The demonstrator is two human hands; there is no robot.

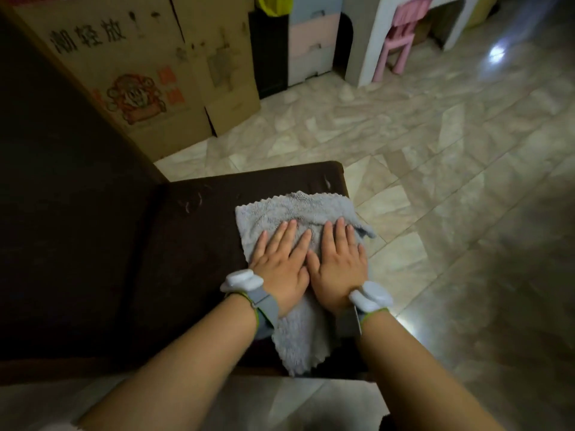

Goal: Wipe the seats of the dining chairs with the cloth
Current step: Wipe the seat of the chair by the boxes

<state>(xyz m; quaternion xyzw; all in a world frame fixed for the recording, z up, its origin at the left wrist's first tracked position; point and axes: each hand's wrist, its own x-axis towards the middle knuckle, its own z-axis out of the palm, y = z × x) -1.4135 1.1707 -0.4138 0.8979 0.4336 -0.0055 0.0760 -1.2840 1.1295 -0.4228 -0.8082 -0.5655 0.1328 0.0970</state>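
Cloth [289, 209] lies on the seat [186, 244], left hand [280, 259] and right hand [337, 262] pressing flat.

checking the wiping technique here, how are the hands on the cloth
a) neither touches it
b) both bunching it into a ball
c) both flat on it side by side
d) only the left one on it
c: the left hand and right hand lie side by side with straight fingers pressing the grey cloth against the dark chair seat.
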